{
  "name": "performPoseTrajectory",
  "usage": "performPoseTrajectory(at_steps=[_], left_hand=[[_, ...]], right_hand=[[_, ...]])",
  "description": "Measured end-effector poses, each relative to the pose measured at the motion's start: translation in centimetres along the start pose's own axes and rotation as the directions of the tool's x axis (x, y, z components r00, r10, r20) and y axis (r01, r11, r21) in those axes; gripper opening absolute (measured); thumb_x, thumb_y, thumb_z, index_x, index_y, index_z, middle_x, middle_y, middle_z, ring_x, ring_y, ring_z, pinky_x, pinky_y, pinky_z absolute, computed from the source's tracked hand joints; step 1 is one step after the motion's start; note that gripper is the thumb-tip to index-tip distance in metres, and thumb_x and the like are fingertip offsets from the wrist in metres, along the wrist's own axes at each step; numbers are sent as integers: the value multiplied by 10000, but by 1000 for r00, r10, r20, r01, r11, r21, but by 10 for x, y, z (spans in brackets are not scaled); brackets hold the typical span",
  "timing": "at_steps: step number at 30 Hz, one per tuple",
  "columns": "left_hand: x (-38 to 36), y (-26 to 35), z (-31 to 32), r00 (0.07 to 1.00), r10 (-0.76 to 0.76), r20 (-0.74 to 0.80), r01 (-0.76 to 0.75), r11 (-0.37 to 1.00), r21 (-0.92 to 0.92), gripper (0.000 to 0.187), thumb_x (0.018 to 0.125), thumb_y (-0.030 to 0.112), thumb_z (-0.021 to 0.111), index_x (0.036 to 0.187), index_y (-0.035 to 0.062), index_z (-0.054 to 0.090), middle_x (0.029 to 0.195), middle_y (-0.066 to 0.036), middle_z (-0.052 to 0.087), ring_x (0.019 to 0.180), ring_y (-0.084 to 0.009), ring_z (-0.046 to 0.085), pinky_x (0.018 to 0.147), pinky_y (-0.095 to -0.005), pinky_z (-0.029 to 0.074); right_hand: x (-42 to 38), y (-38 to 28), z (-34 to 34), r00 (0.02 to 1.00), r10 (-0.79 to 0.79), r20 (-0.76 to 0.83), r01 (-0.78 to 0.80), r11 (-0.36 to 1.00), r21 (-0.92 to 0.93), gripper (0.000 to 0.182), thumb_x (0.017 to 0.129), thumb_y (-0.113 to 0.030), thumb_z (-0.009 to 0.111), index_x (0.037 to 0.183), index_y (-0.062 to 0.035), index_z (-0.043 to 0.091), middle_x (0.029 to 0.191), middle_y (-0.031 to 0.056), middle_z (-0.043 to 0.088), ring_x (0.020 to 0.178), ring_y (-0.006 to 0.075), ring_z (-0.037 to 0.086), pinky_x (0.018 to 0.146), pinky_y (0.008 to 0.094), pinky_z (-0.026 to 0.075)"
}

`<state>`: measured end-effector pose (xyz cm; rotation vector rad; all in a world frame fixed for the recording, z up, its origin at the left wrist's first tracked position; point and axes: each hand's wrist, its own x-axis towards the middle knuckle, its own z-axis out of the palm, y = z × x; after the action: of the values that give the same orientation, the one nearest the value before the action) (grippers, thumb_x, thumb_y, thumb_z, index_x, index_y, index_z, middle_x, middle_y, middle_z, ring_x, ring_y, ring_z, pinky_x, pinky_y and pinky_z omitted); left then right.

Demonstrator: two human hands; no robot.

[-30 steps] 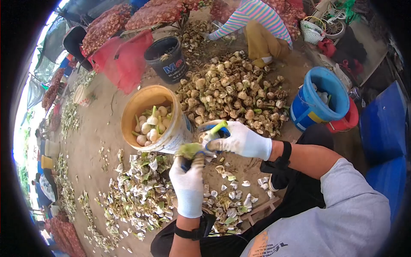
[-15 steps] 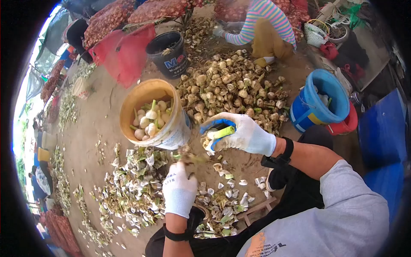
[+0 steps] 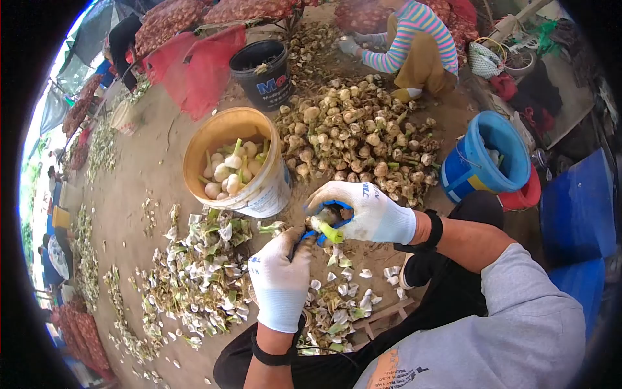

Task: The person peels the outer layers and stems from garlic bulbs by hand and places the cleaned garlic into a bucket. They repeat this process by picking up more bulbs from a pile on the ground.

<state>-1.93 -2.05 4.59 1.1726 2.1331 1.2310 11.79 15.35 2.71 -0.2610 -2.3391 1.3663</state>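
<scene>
A garlic bulb with a thick green stem sits in my right hand, whose blue-palmed white glove curls around it. My left hand, in a matching glove, meets it from below left, thumb and fingertips pinched at the bulb's side. The glove fingers hide most of the bulb. Just beyond the left fingertips, a scrap of husk shows above the peelings pile. Past my hands lies a big heap of unpeeled garlic.
A cream bucket holding peeled white bulbs stands ahead left, a black bucket behind it. At right, a blue bucket stands by a red basin. A person in a striped top crouches beyond the heap. Red mesh sacks line the back.
My left hand has come up from the peelings, where a blurred husk was leaving its fingers, to the garlic. The right hand has turned the bulb so its stem points down toward me.
</scene>
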Motion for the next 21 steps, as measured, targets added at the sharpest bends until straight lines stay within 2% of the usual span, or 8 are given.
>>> performPoseTrajectory(at_steps=[2, 3, 7, 13, 15, 17, 20, 21], left_hand=[[-3, -5, 4, 973, 219, -72, -209, 970, 124, 173, 924, 39, 765, 1076, -44, 761, 898, -159, 774, 780, -174, 713, 764, -316, 564], [-4, -4, 4, 967, 239, -89, -226, 965, 134, 169, 902, 34, 761, 1056, -37, 749, 882, -187, 755, 764, -237, 724, 754, -337, 565], [-2, -1, 4, 951, 302, -60, -278, 927, 252, 185, 882, 45, 760, 1049, -29, 734, 864, -172, 741, 742, -241, 707, 731, -345, 561], [3, 3, 4, 986, 118, -119, -104, 987, 122, 134, 885, 21, 729, 1008, -29, 706, 844, -117, 721, 723, -154, 662, 711, -317, 553], [3, 1, 5, 989, -123, -87, 104, 976, -189, 161, 881, 60, 761, 1008, -23, 708, 827, -105, 729, 738, -130, 653, 715, -301, 545], [1, 0, 7, 988, -125, -94, 102, 969, -225, 154, 881, 55, 763, 997, -27, 705, 822, -100, 730, 743, -103, 634, 711, -287, 539], [0, -6, 11, 987, -93, -131, 61, 971, -231, 157, 876, 51, 771, 989, -27, 694, 823, -102, 728, 741, -92, 633, 700, -278, 539], [0, -7, 12, 985, -59, -163, 25, 979, -204, 167, 871, 53, 776, 991, -22, 687, 829, -109, 724, 732, -107, 650, 693, -284, 544]], right_hand=[[-1, 0, 0, 1000, -8, 8, 9, 1000, -10, 364, 870, -95, 840, 1205, -51, 704, 1236, 115, 702, 1079, 230, 697, 910, 343, 559], [-1, 1, 0, 1000, -26, 12, 26, 999, -18, 352, 866, -99, 846, 1185, -54, 704, 1246, 113, 698, 1090, 223, 692, 919, 342, 559], [-2, 1, 3, 1000, 12, 28, -13, 999, 33, 318, 864, -104, 858, 1135, -52, 702, 1260, 115, 704, 1102, 196, 691, 958, 348, 557], [2, 1, -1, 998, 47, 31, -55, 937, 345, 259, 898, -79, 828, 1117, -30, 699, 1322, 149, 708, 1108, 194, 699, 994, 347, 555], [3, 1, -1, 996, 78, 31, -84, 897, 434, 282, 916, -101, 815, 1162, -24, 700, 1251, 113, 729, 1063, 147, 689, 970, 314, 552], [3, -5, -6, 983, 168, 75, -183, 846, 500, 290, 978, -164, 773, 1215, -12, 702, 1122, 61, 750, 983, 79, 665, 903, 263, 547], [7, 9, 3, 969, 248, 11, -212, 805, 555, 269, 1014, -208, 737, 1205, -20, 711, 1096, 41, 751, 963, 71, 655, 855, 264, 546], [8, 4, 2, 965, 260, -26, -222, 868, 444, 289, 1016, -267, 740, 1176, -27, 722, 1047, 32, 749, 920, 71, 652, 805, 265, 541]])
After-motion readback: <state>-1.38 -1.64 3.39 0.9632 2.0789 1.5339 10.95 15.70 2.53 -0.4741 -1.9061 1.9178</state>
